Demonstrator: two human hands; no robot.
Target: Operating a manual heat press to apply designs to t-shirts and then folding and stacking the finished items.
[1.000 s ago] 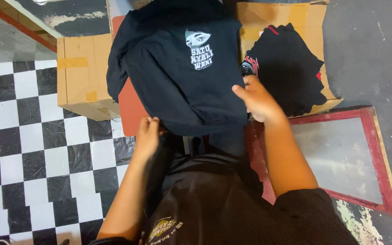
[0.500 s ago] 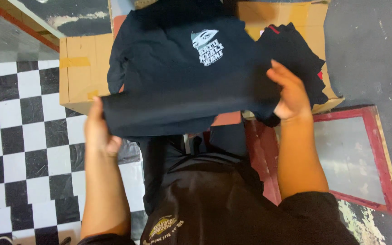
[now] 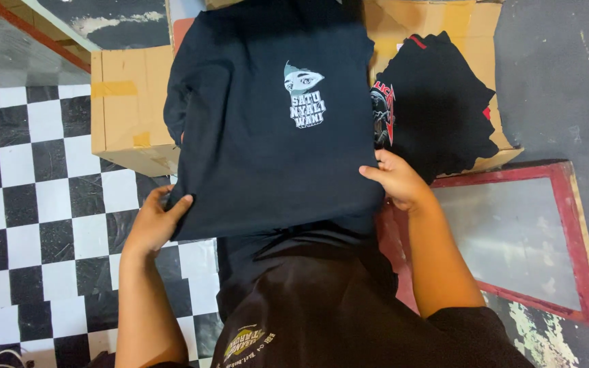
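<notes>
Two bare hands hold a folded dark navy shirt (image 3: 267, 129) by its near corners, spread flat over the person's lap and reaching to the far edge of view, where its top is cut off. Soft matte cloth, a small white printed emblem right of centre. The left hand (image 3: 155, 225) grips the near left corner, fingers curled over the hem, thumb hidden beneath. The right hand (image 3: 397, 180) pinches the near right edge, fingers closed on the cloth, tips partly tucked under.

Under the shirt, mostly hidden, sits a brown cardboard box (image 3: 127, 109) with tape strips. Right of it, a second black garment (image 3: 438, 109) with red trim lies crumpled on more cardboard. Near right, a red-framed rectangular screen (image 3: 512, 238) lies on grey concrete. Left, a black-and-white checkered floor (image 3: 28, 204).
</notes>
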